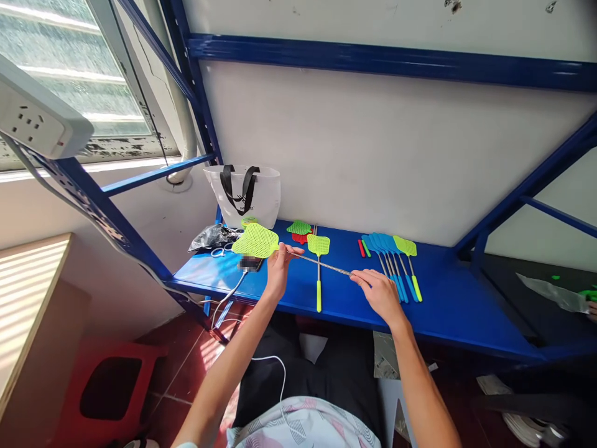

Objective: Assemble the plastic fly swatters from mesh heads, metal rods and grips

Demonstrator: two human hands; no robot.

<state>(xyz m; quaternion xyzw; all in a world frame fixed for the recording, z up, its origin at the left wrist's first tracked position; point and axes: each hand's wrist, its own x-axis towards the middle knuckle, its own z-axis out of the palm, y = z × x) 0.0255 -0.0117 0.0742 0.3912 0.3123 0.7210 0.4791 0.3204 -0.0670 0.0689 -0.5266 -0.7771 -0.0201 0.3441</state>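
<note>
The left hand (278, 271) pinches the neck of a yellow-green perforated plastic fly swatter (255, 241) above a blue metal tabletop (443, 286), while the right hand (377, 291) grips the far end of its thin metal rod (333, 268). The step appears to be extending or adjusting that rod; the next move likely calls for firm, aligned grips.

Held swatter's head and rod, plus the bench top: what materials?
Yellow-green perforated swatter head: probably moulded plastic, fairly matte; uniform colour, regular holes.
Thin silvery rod: likely bare metal; greyish shine.
Flat blue bench top: perhaps painted metal, semi-gloss; soft reflections, coated board possible.
</note>
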